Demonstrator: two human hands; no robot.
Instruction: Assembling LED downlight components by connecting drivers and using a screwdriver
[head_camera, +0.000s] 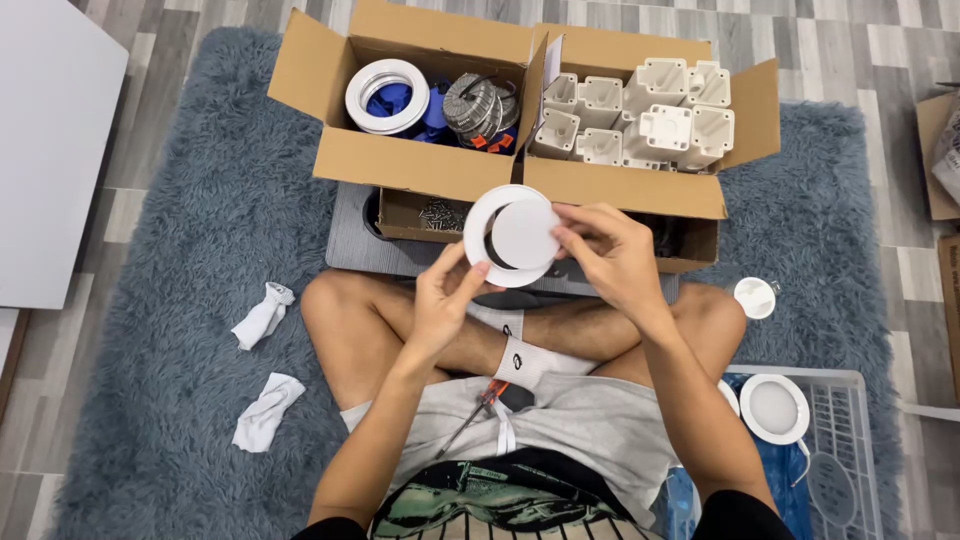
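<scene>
Head view: white round fixture (512, 236) is held above the lap by both hands, left hand (443, 300) closed on its near rim, right hand (610, 252) pinching its disc. Finished fixture (773, 408) is seen in the basket (850, 420) at right; many parts (640, 120) remain boxed.

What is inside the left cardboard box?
The left box holds a white ring, blue parts and grey ribbed coils with orange bits. Anything beneath them, and the box floor, is covered.
</scene>
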